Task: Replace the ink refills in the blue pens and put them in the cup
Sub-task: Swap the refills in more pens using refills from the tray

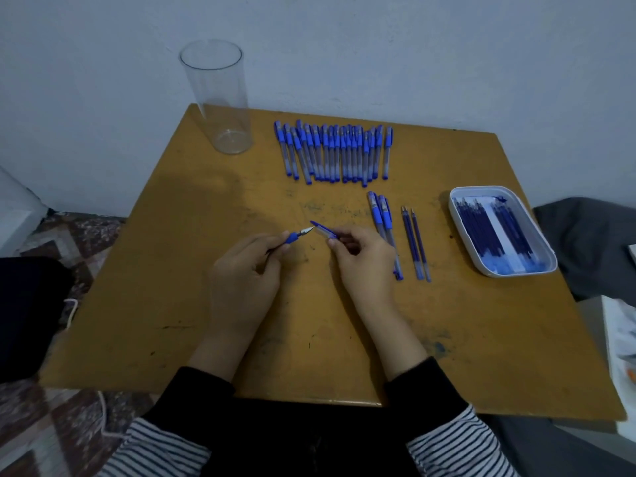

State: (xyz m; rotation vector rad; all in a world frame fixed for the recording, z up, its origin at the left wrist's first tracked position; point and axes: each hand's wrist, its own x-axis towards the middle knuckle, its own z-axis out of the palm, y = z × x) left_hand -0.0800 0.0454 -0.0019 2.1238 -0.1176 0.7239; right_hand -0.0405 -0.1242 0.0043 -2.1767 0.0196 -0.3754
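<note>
Facing hands [292, 256] above mid-table [172, 270]

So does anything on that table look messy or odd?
Mostly tidy. The white tray of refills has blue smears at its far end, seemingly ink, and the tabletop shows a bluish stain near the front right.

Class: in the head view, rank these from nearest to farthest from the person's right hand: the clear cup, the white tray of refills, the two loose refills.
1. Two loose refills, just right of the right hand.
2. White tray, far right.
3. Clear cup, far left corner.
</note>
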